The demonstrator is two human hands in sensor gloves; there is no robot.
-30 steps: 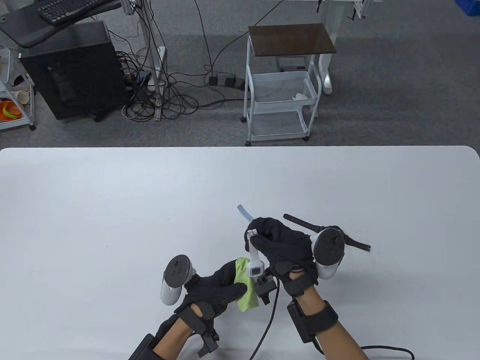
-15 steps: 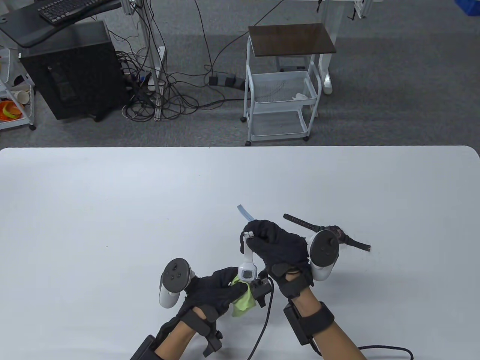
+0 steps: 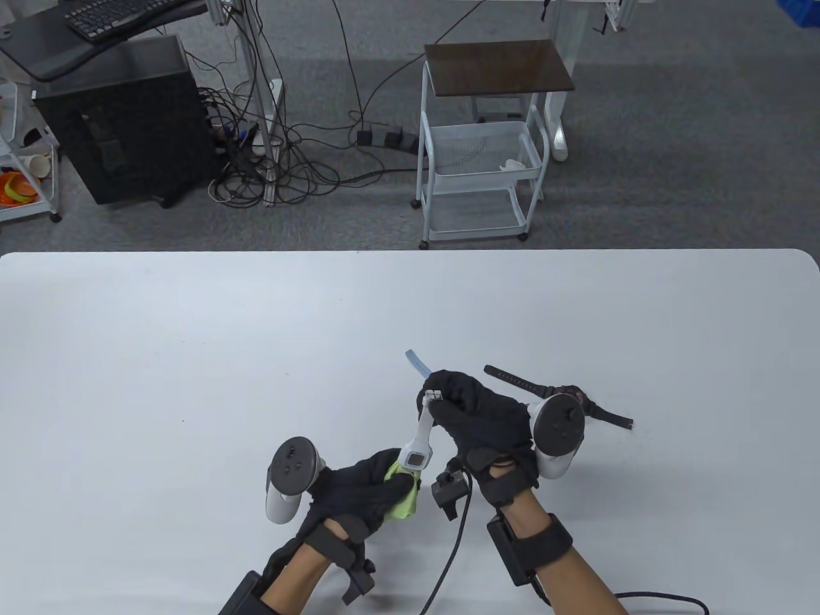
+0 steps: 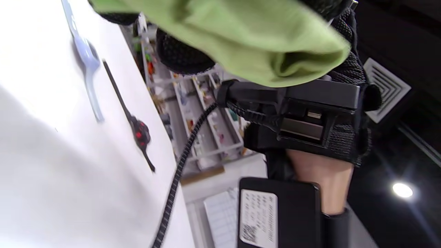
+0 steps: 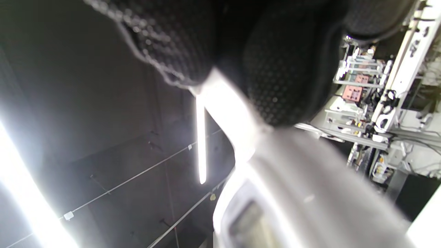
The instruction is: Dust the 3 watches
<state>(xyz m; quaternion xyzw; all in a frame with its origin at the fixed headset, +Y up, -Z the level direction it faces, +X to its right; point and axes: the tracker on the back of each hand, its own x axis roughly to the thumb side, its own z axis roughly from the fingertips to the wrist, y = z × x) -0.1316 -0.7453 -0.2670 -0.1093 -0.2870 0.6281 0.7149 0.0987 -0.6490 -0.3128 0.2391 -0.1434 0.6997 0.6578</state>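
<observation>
Since earlier, white watch [image 3: 418,448] tilts left, green cloth [image 3: 402,496] more bunched. Table view: right hand [image 3: 483,423] pinches its strap, left hand [image 3: 359,496] grips cloth, lower centre; open table [image 3: 192,352] left. Left wrist: black watch [image 4: 136,129], blue watch [image 4: 86,65] flat, upper left. Right wrist: blurred.

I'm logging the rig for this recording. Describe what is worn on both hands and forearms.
Both the left hand and right hand wear black textured gloves. A white tracker with a dark round face is strapped behind each hand. Black straps hold boxy black modules on the wrists; one on the right forearm bears a white label. A black cable trails off.
</observation>
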